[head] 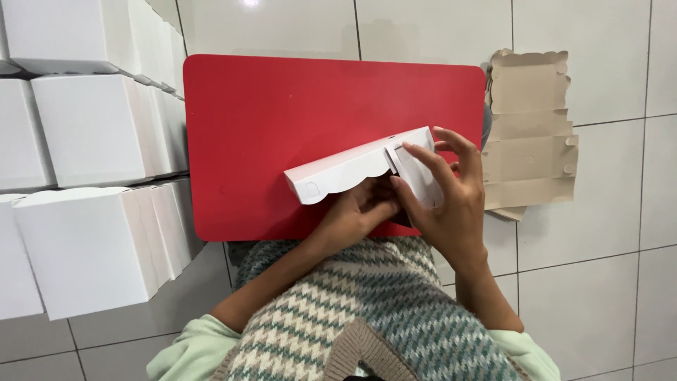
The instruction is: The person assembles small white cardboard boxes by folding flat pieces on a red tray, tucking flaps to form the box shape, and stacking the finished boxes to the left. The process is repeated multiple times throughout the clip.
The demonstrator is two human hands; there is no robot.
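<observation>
A low red table stands on a white tiled floor, and everything else is best placed against it. Over its near right part, both hands work on a white cardboard box that is only partly folded — a long panel with a scalloped lower edge runs slantwise from the table's middle up toward its right edge, with a small end flap standing at its right end. The left hand sits under the scalloped edge, near the table's front edge, its fingers curled up behind the panel; how tight that grip is cannot be told, since the card hides the fingertips. The right hand lies at the table's right front corner, fingers spread and bent around the end flap, thumb and fingertips pressed on the card, so its grip is closed on the box. Just off the table's right edge, a flat brown cardboard cut-out with wavy edges lies on the floor. Off the table's left edge stands a stack of finished white boxes, closed and piled in rows. At the table's front edge, the person's knitted vest in cream and green fills the bottom of the view — pale green sleeves show beneath it.
</observation>
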